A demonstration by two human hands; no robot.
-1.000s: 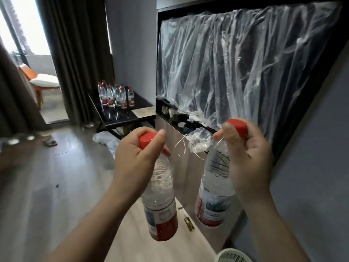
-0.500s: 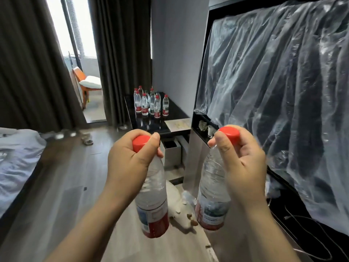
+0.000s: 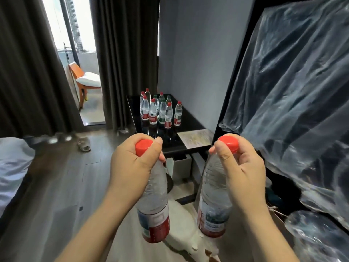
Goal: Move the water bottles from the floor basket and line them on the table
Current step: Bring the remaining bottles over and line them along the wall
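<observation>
My left hand (image 3: 132,167) grips the neck of a clear water bottle (image 3: 154,208) with a red cap and red label, which hangs upright in front of me. My right hand (image 3: 243,174) holds a second red-capped bottle (image 3: 213,210) the same way, level with the first. Ahead stands a black table (image 3: 190,121) in the corner, and several bottles (image 3: 160,110) with red and green caps stand grouped on its far end. The floor basket is out of view.
A plastic-covered black unit (image 3: 294,103) fills the right side. A bed corner (image 3: 13,167) lies at the left, a slipper (image 3: 84,144) on the wooden floor. Dark curtains (image 3: 122,59) frame a balcony door with an orange chair (image 3: 85,80). A small bin (image 3: 179,167) sits under the table.
My view has swung left and forward toward the table, which now looks closer. Both hands still carry their bottles by the neck in the same pose.
</observation>
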